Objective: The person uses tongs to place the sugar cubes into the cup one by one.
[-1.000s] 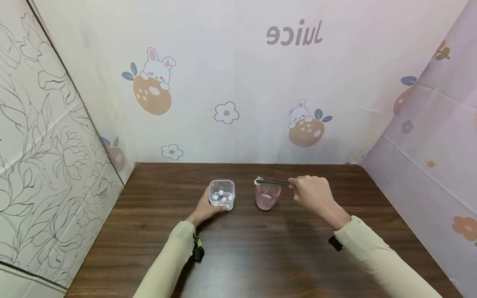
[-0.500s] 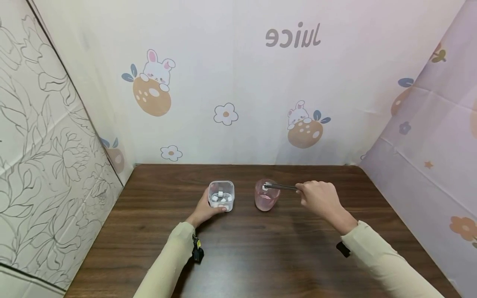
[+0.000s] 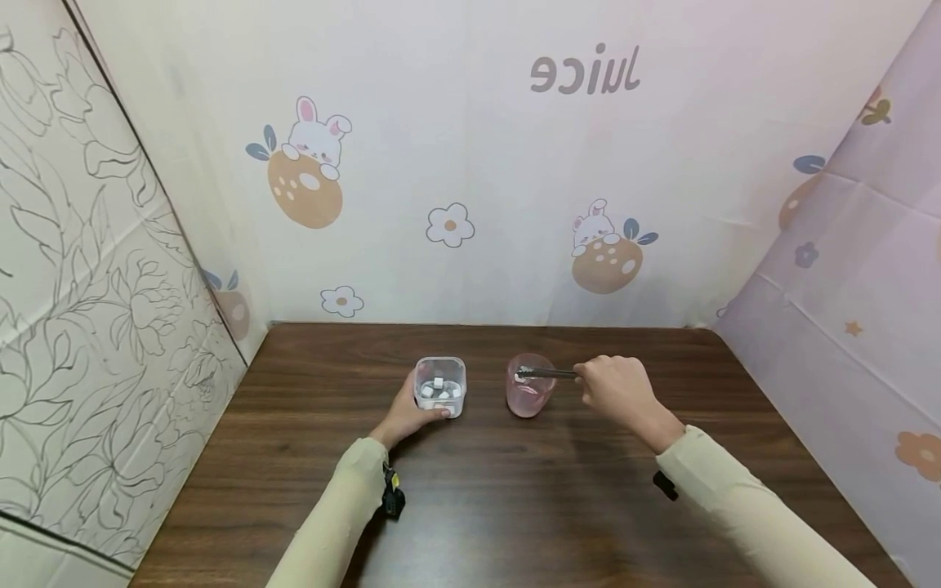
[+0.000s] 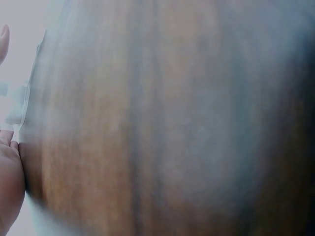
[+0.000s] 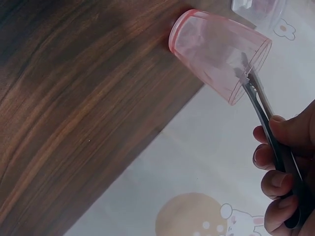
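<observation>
- Right hand [image 3: 616, 395], at the pink tumbler's [image 3: 526, 404] three o'clock, clamps metal tongs [image 3: 551, 373]; tips inside the rim, whitish bit [image 3: 519, 377] there unclear.
- Left hand [image 3: 404, 419] clasps the clear box [image 3: 440, 367] of white cubes [image 3: 439, 382] at nine o'clock; fingers mostly hidden.

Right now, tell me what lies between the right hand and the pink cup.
Dark tongs span the stretch from the right hand to the mouth of the pink cup, seen in the head and right wrist views.
</observation>
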Available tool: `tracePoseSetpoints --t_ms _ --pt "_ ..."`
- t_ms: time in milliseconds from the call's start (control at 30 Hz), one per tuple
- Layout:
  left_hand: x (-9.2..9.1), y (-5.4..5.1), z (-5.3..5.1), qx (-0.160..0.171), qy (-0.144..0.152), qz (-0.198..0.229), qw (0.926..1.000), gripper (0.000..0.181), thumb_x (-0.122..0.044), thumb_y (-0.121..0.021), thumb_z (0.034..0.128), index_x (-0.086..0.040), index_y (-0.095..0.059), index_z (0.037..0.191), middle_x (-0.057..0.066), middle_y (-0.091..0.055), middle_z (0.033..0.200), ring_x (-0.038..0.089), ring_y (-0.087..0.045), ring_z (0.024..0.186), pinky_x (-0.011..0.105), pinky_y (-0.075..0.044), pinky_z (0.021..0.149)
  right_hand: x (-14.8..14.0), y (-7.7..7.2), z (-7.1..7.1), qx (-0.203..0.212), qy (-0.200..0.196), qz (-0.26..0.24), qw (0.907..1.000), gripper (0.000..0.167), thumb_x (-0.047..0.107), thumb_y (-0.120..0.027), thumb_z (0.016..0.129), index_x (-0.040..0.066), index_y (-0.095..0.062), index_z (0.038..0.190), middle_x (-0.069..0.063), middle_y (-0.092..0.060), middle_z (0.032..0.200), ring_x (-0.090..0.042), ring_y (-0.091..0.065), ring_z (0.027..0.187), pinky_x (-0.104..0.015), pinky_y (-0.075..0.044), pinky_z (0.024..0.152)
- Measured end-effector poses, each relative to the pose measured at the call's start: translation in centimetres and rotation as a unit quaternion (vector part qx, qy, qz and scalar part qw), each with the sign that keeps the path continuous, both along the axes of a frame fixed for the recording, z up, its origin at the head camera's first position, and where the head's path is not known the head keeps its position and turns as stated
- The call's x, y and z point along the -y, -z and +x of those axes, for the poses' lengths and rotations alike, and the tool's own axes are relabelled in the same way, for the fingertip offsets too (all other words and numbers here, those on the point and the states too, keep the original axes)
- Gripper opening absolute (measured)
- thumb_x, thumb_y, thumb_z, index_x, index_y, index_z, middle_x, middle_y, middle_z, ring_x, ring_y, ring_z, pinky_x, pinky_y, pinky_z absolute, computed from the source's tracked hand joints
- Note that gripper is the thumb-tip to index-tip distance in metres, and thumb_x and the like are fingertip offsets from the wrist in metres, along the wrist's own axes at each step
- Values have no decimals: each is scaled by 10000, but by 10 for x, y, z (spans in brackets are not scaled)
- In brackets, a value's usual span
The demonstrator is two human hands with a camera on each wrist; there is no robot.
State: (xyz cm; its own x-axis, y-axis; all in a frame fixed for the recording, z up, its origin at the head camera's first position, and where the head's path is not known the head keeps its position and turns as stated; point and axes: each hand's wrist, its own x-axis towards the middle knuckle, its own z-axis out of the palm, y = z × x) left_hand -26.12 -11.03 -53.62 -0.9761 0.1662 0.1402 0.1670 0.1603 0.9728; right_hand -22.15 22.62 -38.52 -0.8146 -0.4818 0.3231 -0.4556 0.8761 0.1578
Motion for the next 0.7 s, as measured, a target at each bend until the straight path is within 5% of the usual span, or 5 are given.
tracePoseSetpoints --t_ms 700 --pt "1 -3 1 -98 87 80 9999 982 19 -844 655 37 -265 1448 270 -441 1355 392 -427 1225 495 -281 1061 17 -4 -15 96 -11 544 9985 305 86 -758 675 150 -505 517 36 -412 476 -140 -373 398 -336 -342 350"
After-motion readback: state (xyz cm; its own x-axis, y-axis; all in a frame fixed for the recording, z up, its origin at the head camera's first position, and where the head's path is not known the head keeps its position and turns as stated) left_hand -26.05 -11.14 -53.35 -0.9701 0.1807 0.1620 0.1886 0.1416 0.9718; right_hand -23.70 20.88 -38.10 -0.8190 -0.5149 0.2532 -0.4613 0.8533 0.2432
